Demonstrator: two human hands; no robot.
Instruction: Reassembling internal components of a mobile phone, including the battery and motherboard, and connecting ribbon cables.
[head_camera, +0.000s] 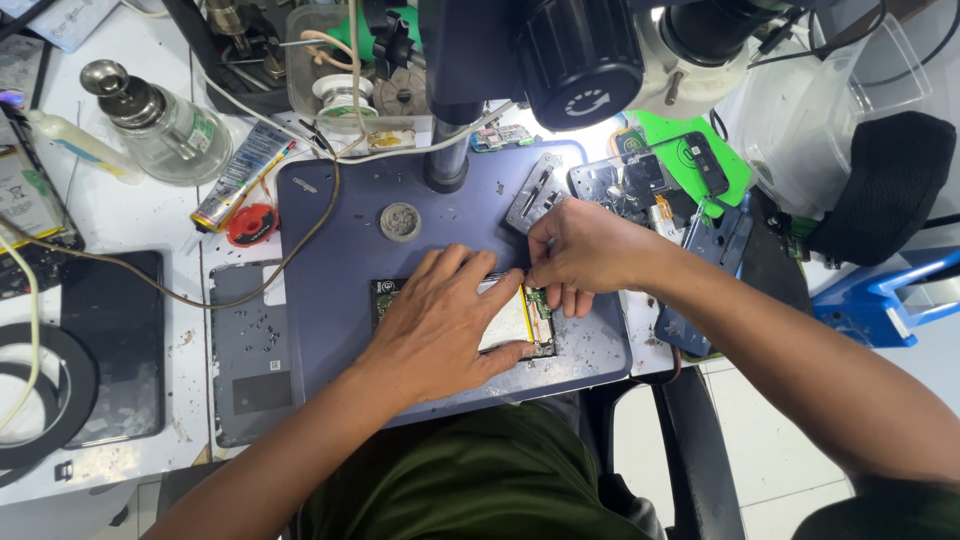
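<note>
Pressing my left hand (440, 320) flat, fingers spread, I hold down the opened phone (515, 320), which lies on the dark blue mat (330, 240) in the middle of the table (150, 215), under the microscope (580, 60). My right hand (585, 250) is closed in a pinch at the upper edge of the phone; what is between the fingertips is too small for me to see. I judge the step is work on a small part near the white battery (508, 322) and the green board (541, 303). The next move, I think, calls for a steady left hand and a very gentle, slow pull, so nothing thin is torn
</note>
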